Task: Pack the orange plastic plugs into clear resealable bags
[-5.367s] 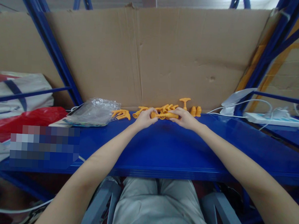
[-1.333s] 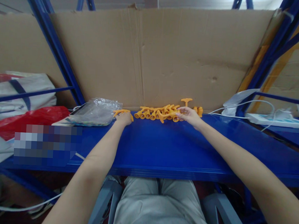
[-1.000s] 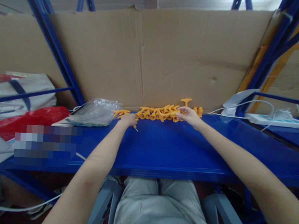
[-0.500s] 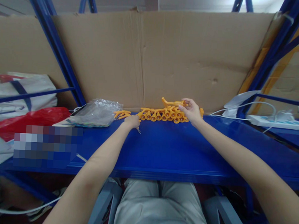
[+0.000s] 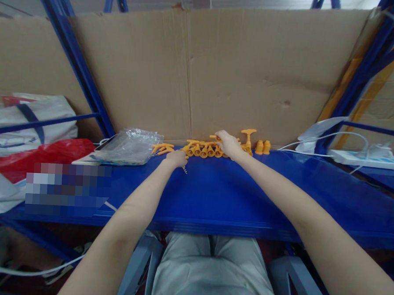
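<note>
My left hand (image 5: 175, 158) is closed around the orange handle of a corkscrew, and its metal spiral (image 5: 185, 169) points down below my fingers. With my right hand (image 5: 229, 144) I grip an orange corkscrew (image 5: 213, 136) with a bell-shaped body, at the top of the pile; my fingers cover part of it. Under and beside it lies a row of similar orange corkscrews (image 5: 203, 152), bell ends facing me. To the left are several loose orange handles (image 5: 164, 148) with metal spirals. One T-handled corkscrew (image 5: 248, 135) stands upright on the right, near two orange bell-shaped bodies (image 5: 263, 147).
A cardboard sheet (image 5: 148, 74) closes off the back of the blue table (image 5: 214, 197). Clear plastic bags (image 5: 127, 148) and a red bag (image 5: 61, 156) lie left. A white power strip (image 5: 368, 159) with cables is at right.
My right hand has lifted a corkscrew from the front of the row and moved it left, onto the pile. My left hand has picked up a handle with a spiral and shifted right.
</note>
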